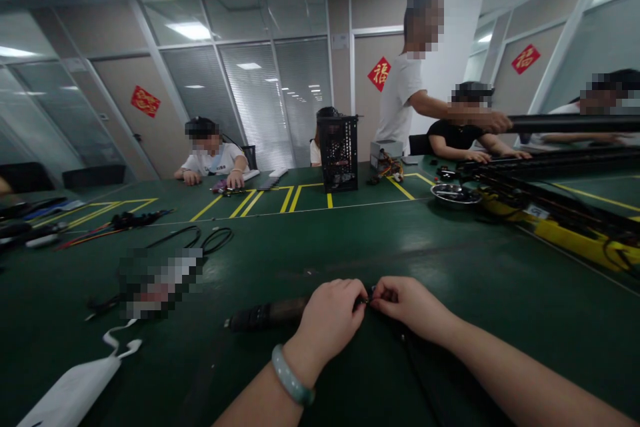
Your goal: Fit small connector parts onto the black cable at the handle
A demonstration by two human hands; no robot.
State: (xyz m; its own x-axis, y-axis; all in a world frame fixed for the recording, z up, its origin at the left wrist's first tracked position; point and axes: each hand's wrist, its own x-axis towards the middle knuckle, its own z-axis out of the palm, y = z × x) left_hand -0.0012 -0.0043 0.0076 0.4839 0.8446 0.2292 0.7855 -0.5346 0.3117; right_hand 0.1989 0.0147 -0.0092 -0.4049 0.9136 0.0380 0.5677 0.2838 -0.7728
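My left hand [330, 317] and my right hand [403, 303] meet just above the green work table [500, 280], with the fingertips of both pinching a small black part [371, 299], probably a cable end. My fingers hide most of it. A thick dark sleeved cable section [267, 314] lies on the table, running from under my left hand toward the left. A thin black cable [415, 363] runs down from the pinch, beneath my right forearm. My left wrist wears a pale green bangle [290, 375].
Black cable coils [190, 240], a pixelated blurred patch [160, 283] and a white bag [75, 393] lie to my left. A metal bowl [455, 195], black computer case [340, 153] and long yellow-and-black cable assembly [565, 233] stand ahead. Several co-workers sit or stand beyond.
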